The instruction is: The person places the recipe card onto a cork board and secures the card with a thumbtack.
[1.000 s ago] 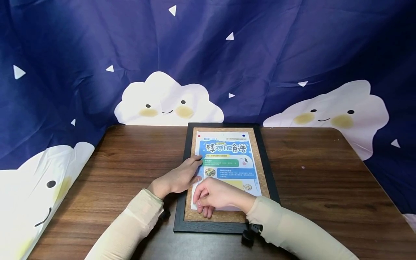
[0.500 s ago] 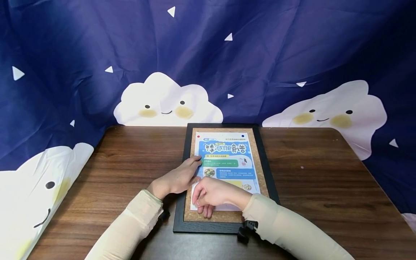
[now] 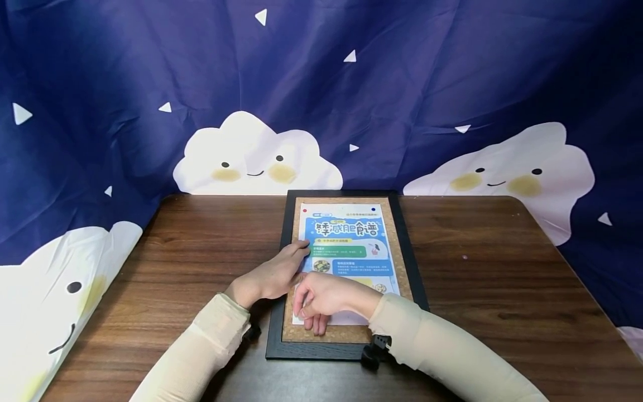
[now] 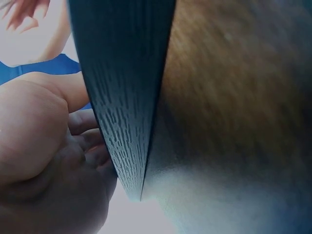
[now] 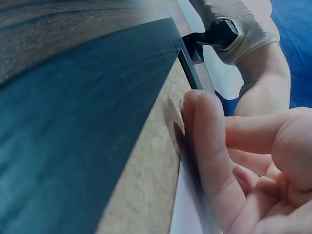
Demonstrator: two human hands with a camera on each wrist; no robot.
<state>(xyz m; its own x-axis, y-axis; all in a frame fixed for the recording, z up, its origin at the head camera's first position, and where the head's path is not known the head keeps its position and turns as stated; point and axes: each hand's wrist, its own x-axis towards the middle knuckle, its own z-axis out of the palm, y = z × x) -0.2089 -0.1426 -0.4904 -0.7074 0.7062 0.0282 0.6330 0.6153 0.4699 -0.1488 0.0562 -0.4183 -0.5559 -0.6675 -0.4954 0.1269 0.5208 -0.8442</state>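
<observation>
A printed poster point(image 3: 351, 251) with blue and yellow panels lies flat on a black-framed cork board point(image 3: 409, 262). A red pushpin point(image 3: 305, 211) is at its upper left corner, a blue pushpin point(image 3: 373, 209) at its upper right. My left hand point(image 3: 271, 276) rests across the board's left edge, fingers extended onto the poster's side. At the poster's lower left corner my right hand point(image 3: 326, 296) pinches thumb and forefinger together on what seems a small pushpin, almost wholly hidden by the fingertips. In the right wrist view the right fingers point(image 5: 209, 141) are close to the paper.
The board lies on a dark wooden table point(image 3: 492, 279), near its back edge. Behind hangs a navy curtain point(image 3: 382, 89) with clouds and white triangles. A black wrist device point(image 3: 374, 352) sits under the right forearm. A tiny pale speck point(image 3: 464, 257) lies right of the board.
The view has shifted slightly. Both hands keep their places on the board and poster, with the right wrist and forearm turning a little to the left.
</observation>
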